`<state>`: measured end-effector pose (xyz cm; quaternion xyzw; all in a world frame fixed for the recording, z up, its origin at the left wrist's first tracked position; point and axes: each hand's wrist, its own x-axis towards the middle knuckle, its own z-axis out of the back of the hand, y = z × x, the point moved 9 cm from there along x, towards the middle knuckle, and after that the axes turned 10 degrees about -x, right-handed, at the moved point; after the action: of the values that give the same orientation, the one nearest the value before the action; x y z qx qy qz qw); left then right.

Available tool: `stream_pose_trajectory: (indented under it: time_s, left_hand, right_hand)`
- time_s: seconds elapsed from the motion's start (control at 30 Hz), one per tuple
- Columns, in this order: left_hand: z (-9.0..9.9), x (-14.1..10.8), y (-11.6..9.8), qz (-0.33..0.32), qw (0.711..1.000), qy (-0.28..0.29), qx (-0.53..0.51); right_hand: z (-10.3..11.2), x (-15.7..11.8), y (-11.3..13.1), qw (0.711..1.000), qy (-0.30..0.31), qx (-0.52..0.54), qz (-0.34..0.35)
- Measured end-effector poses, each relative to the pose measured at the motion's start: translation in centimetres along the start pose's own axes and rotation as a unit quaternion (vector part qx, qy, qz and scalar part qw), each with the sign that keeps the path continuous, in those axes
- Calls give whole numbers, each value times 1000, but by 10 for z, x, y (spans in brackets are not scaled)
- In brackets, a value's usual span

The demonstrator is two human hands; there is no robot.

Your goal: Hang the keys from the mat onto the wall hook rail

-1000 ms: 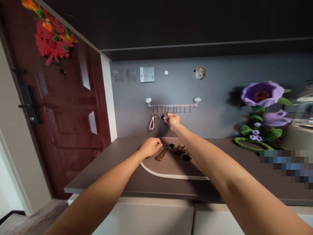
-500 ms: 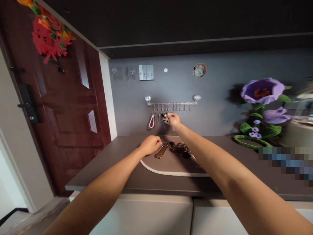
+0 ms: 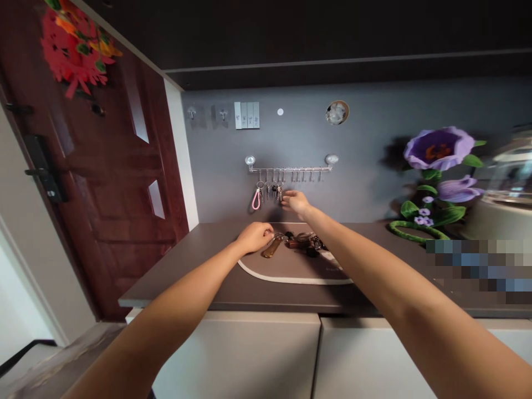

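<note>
My right hand [image 3: 296, 203] is just right of the hanging keys [image 3: 280, 192], its fingers apart and holding nothing. These keys hang from the clear hook rail [image 3: 291, 169] on the wall, beside more keys and a pink strap keychain [image 3: 256, 199]. Lower down, my left hand [image 3: 253, 237] is curled closed over the mat [image 3: 286, 269]. Its fingertips are close to a brown key fob [image 3: 271, 248] with a metal ring; whatever they may pinch is hidden. A pile of keys with dark fobs [image 3: 305, 243] lies on the mat, partly behind my right forearm.
Purple artificial flowers [image 3: 438, 152] and a glass-topped container [image 3: 499, 205] stand at the right of the counter [image 3: 174, 271]. A dark cabinet [image 3: 316, 33] overhangs above. On the left is a red-brown door [image 3: 112, 183]. Two small hooks [image 3: 223, 115] are on the wall.
My right hand has let go of the keys at the rail and drawn slightly away; they now hang from a hook. My left hand stays beside the brown fob. The view has shifted slightly.
</note>
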<state>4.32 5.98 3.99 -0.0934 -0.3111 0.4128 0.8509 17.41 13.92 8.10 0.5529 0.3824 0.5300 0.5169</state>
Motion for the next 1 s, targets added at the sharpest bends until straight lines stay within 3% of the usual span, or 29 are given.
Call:
stream_pose_trajectory:
  time_s: [0.3, 0.53, 0.8, 1.0]
  left_hand:
    - [-1, -1, -1, 4, 1000, 2, 3]
    - [1, -2, -3, 7, 1000, 3, 4]
    - [0, -2, 0, 30, 1000, 0, 5]
    - [2, -2, 1, 37, 999, -9, -2]
  right_hand:
    - [5, -25, 6, 988, 37, -130, 75]
    - [13, -38, 0, 932, 45, -306, 189]
    - [24, -34, -26, 921, 50, -348, 167]
    - [28, -30, -46, 937, 92, -315, 116]
